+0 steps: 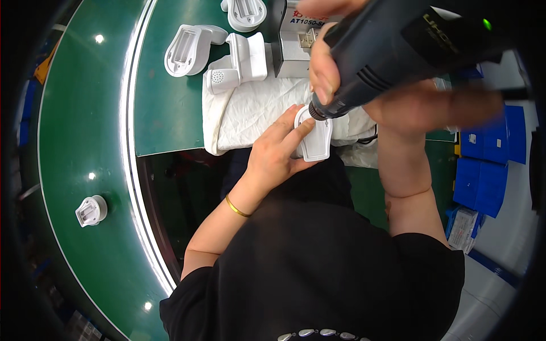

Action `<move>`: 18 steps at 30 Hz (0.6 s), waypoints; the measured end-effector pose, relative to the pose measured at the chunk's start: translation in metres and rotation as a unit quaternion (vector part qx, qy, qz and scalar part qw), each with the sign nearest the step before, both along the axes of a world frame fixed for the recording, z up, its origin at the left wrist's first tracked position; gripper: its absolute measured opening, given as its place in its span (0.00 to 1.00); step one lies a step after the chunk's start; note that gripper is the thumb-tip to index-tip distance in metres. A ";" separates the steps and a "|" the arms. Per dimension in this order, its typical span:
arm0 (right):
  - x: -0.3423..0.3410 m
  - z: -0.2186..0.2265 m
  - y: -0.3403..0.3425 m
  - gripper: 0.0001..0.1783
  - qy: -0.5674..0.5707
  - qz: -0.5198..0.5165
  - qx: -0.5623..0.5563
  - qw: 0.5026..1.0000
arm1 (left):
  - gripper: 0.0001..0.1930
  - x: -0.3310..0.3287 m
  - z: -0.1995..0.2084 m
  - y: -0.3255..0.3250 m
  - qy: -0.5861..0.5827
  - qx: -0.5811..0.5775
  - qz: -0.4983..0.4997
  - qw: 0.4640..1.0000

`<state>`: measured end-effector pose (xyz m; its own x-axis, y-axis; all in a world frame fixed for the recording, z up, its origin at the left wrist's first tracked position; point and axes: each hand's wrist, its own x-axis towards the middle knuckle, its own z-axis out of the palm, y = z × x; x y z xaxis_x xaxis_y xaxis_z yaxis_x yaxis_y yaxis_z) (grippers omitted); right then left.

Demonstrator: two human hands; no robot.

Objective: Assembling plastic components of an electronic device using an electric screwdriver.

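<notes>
Left hand: the left hand [272, 156] was bent part-way round a white plastic piece, gripping it from the left, with a forefinger laid across its face close to the tool's nose and the thumb along its lower edge.
Right hand: the right hand [406, 108], partly blurred, was closed round the body of a dark power screwdriver [378, 57], its fingertips showing on the tool's far left side.
White piece: the white plastic piece [315, 145] was in front of the person at the near edge of the cloth, its round end away from the body and its squarer end toward it.
Tool nose: the ribbed nose [317, 111] pointed down at the round end; whether the bit touched it could not be told.
Light: a small green light [487, 24] glowed on the screwdriver.
Cloth: a creased white cloth [256, 119] lay on the green table [162, 122].
Other white parts: one with a dotted round end [250, 59] stood at the cloth's upper left corner; two slotted ones [189, 52] [245, 16] lay beyond it.
Box: a grey metal box [293, 61] stood just behind the cloth.
Left strip: past a bright pale rail [132, 74], a small white part [92, 211] sat alone on a green surface [79, 131].
Right side: blue bins [480, 184] stood well apart from the hands.
Wrist: a gold bangle [236, 206] circled the left wrist.
Clothing: the person wore a black short-sleeved top [318, 267].
</notes>
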<state>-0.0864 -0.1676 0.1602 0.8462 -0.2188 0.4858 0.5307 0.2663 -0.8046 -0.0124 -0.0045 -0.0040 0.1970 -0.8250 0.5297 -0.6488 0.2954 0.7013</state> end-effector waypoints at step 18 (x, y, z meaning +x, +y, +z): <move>-0.028 -0.017 0.023 0.39 0.103 -0.257 -0.140 0.951 | 0.38 0.001 0.003 0.003 0.007 0.017 0.004 1.000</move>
